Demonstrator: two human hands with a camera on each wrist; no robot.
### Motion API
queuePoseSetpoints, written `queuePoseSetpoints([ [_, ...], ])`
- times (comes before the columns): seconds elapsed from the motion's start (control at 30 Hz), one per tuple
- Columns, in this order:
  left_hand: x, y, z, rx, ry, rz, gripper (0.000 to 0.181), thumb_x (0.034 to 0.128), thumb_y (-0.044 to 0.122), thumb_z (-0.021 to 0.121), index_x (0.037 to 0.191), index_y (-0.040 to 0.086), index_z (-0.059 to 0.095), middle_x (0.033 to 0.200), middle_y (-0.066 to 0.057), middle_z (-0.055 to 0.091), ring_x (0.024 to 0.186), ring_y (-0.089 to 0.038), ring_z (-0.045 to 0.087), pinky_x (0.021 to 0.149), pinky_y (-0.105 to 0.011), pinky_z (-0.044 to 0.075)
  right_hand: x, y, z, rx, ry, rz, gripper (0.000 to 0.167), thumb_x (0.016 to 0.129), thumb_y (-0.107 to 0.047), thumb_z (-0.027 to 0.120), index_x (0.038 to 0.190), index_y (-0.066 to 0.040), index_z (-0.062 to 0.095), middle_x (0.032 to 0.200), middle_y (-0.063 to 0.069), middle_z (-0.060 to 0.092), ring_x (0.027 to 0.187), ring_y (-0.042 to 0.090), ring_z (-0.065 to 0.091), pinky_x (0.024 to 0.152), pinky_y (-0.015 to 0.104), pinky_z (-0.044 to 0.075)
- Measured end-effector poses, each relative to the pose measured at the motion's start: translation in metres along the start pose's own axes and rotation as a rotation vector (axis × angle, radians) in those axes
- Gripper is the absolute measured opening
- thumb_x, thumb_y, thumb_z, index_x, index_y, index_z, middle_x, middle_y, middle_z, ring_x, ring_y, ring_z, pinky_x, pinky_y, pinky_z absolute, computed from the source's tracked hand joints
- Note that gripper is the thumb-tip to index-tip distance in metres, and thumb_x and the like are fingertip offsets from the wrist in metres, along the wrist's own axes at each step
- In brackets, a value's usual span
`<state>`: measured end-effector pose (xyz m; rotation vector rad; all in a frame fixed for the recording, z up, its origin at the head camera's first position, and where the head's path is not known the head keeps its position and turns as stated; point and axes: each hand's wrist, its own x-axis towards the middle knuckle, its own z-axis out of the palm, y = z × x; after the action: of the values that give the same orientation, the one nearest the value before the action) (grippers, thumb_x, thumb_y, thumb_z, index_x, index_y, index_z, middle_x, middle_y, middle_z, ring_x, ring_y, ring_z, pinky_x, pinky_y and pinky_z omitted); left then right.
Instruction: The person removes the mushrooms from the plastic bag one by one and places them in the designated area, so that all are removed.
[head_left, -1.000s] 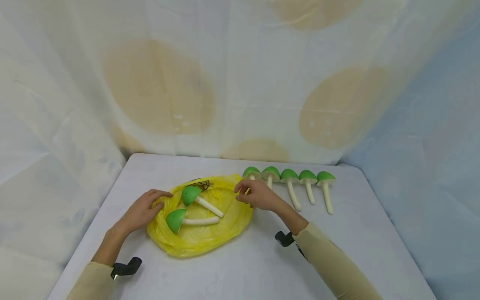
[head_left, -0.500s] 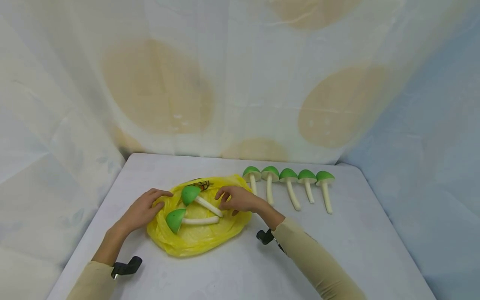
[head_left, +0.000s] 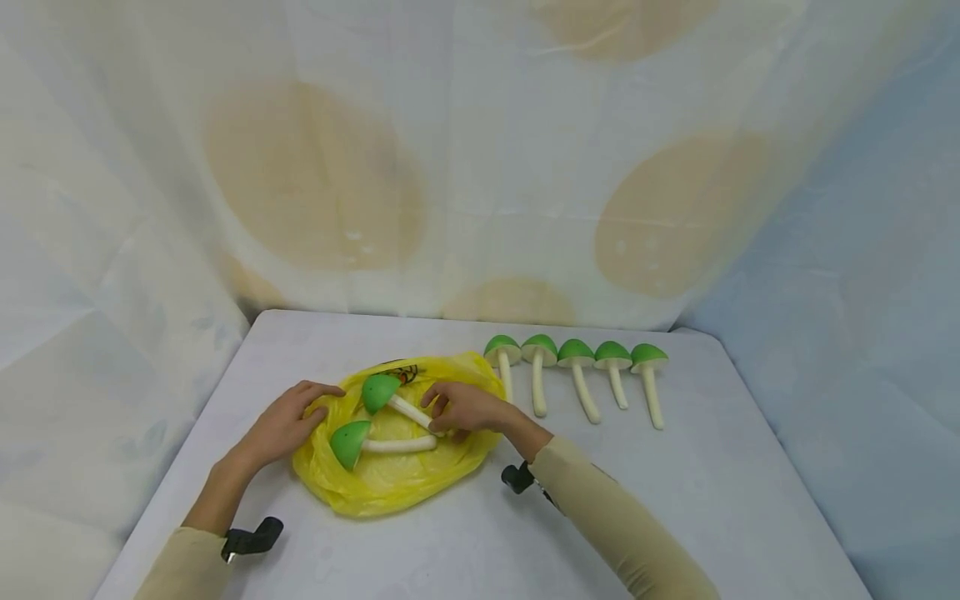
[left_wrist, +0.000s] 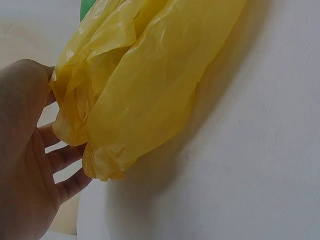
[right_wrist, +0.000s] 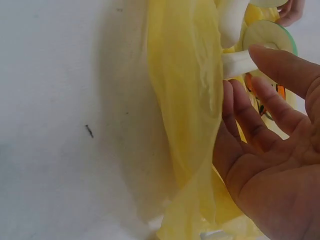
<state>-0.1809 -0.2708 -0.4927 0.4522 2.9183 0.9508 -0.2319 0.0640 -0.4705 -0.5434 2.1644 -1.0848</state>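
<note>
A yellow plastic bag (head_left: 375,498) lies with its mouth spread, two toy mushrooms inside. The upper mushroom (head_left: 382,392) has a green cap and a white stem; the lower mushroom (head_left: 348,445) points the same way. My left hand (head_left: 281,423) holds the bag's left rim between thumb and fingers; some fingertips are hidden behind the plastic in the left wrist view. Inside the bag's right side, my right hand (head_left: 472,410) has loosely bent fingers about the upper mushroom's stem (right_wrist: 237,63), thumb on one side and fingers on the other. Firm contact is not visible.
Several more green-capped mushrooms (head_left: 577,353) lie in a row right of the bag, the nearest close to its edge. They rest on a white table (head_left: 675,500). A patterned curtain (head_left: 487,208) hangs behind and along both sides.
My right hand has moved left and slightly down from the bag's right rim to the upper mushroom's stem. My left hand and both mushrooms in the bag stay where they were.
</note>
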Motion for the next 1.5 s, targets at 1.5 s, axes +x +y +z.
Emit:
queuePoseSetpoints([
  [1.5,0.002,0.000,-0.004,-0.001,0.008,0.010,0.030,0.1010,0.008,0.053,0.128,0.013,0.064,0.131,-0.015,0.059,0.125,-0.040,0.053,0.105,-0.063,0.040,0.001,-0.012,-0.007,-0.175,0.015,-0.085,0.027,0.089,-0.008,0.072,0.113,-0.018,0.064,0.091,0.001,0.060,0.068,0.017,0.061,0.061,0.024,0.053],
])
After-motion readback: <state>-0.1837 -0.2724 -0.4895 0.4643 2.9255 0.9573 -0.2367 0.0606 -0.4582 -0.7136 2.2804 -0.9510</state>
